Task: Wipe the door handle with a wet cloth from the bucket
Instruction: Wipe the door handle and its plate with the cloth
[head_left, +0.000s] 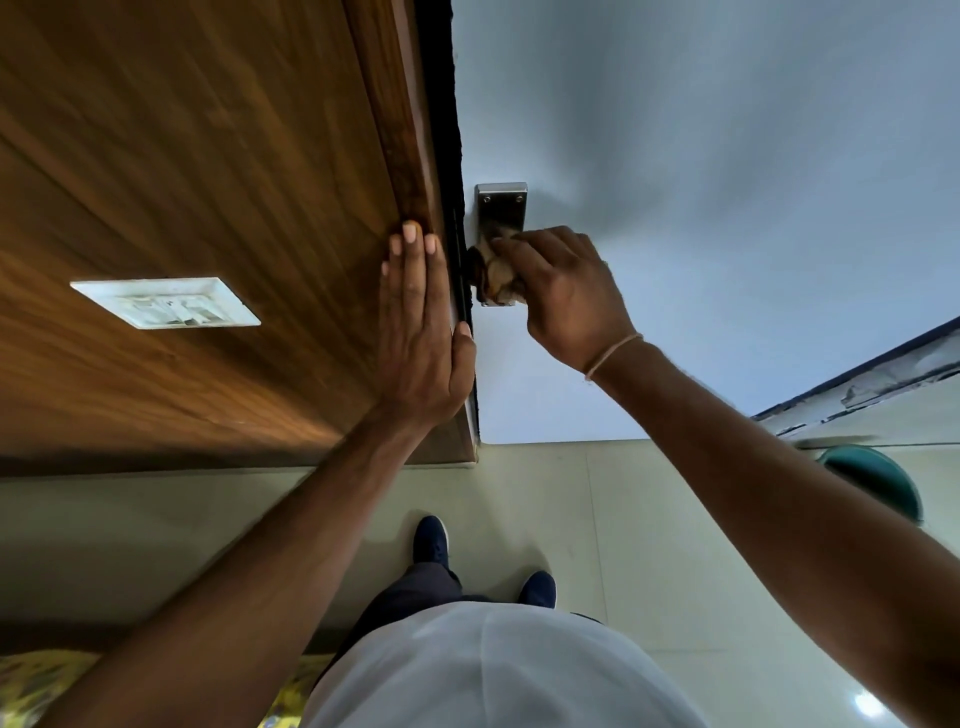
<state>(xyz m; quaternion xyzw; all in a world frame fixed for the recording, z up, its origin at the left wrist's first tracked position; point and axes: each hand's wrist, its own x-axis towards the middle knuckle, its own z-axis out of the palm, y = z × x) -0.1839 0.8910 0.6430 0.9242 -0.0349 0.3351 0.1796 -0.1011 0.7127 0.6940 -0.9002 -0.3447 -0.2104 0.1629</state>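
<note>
Against the handle, right hand (566, 296) pinches a bunched brown wet cloth (496, 267) onto the steel plate door handle (501, 205); left hand (418, 332) flat w/ fingers together on the wood-grain frame (218, 182). Risk: cloth slipping, or grey door (701, 156) swinging under pressure.

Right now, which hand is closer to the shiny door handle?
The right hand: it presses a cloth onto the door handle. The left hand lies flat on the wooden frame beside it.
</note>
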